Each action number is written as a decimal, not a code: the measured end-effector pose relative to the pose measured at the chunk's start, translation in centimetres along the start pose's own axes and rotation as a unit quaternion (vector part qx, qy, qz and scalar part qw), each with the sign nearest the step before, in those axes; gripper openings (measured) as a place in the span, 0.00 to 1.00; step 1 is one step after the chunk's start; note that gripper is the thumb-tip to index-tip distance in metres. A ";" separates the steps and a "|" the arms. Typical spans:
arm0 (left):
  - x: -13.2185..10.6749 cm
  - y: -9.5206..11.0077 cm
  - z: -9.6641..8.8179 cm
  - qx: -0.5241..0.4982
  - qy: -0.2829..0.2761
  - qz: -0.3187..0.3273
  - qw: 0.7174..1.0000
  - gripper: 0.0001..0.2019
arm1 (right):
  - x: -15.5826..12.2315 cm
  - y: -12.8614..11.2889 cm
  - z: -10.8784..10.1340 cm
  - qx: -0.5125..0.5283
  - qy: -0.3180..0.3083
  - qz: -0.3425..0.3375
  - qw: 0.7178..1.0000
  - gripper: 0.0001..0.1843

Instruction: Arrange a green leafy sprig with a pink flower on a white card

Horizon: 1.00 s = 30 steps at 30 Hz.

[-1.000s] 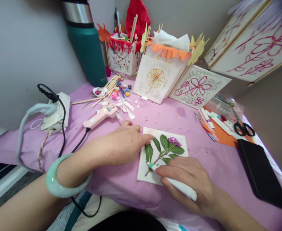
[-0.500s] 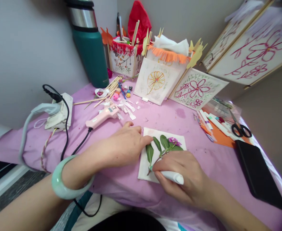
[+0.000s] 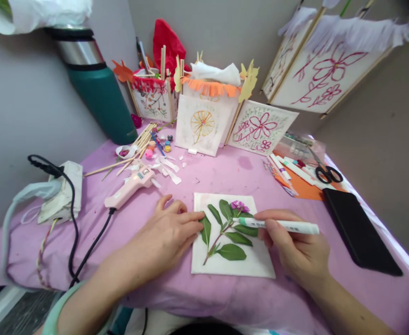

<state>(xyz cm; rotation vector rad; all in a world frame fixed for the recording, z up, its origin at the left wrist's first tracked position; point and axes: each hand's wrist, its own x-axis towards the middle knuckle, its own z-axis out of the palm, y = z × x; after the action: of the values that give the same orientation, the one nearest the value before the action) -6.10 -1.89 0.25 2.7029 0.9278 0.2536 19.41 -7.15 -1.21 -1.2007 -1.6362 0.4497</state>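
A leafy flower sprig (image 3: pixel 233 251) with a purple bloom lies on a white square of cloth or paper (image 3: pixel 258 267). My right hand (image 3: pixel 297 249) grips a white marker pen (image 3: pixel 291 226), its green-collared tip close to the upper stem below the bloom; whether it touches cannot be made out. My left hand (image 3: pixel 176 228) rests flat at the square's left edge, fingers loosely spread, with fingertips at the leftmost leaf. A pale green bangle (image 3: pixel 63 302) circles the left wrist.
A pink glue gun (image 3: pixel 129 186) lies left of the square, beside a power strip (image 3: pixel 65 190) with cables. Behind stand a teal bottle (image 3: pixel 102 100) and decorated paper lanterns (image 3: pixel 204 123). Scissors (image 3: pixel 328 174), markers (image 3: pixel 298 170) and a black phone-like slab (image 3: pixel 361 232) lie to the right.
My right hand has moved from the stem's lower end up and right, baring the lower leaves. The marker now points left. The view has shifted; my left hand stays at the square's left edge.
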 end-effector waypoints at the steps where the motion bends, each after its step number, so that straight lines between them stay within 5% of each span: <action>1: 0.0 0.0 0.1 0.002 0.000 0.000 1.000 0.14 | 0.0 0.2 0.0 0.005 0.000 -0.003 1.000 0.08; 9: 0.2 -0.2 0.5 0.031 0.059 0.024 0.997 0.13 | 0.4 -0.1 -0.3 -0.013 0.011 -0.008 1.000 0.07; 14: -0.8 1.3 1.4 -0.002 0.158 0.016 0.987 0.15 | 0.6 -0.4 -0.5 -0.017 0.006 -0.015 1.000 0.08; 18: -1.6 3.4 2.7 -0.023 0.244 0.071 0.967 0.14 | 0.6 -0.4 -0.3 -0.004 -0.005 -0.006 1.000 0.08; 30: -1.4 4.9 4.2 0.012 0.237 0.049 0.970 0.09 | 0.1 -1.1 0.1 0.095 -0.060 -0.002 0.994 0.08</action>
<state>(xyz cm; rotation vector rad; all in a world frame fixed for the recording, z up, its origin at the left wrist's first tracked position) -3.32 -7.30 -2.31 2.7640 0.9151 0.9461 18.82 -7.54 -0.36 -1.0454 -1.6559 0.6695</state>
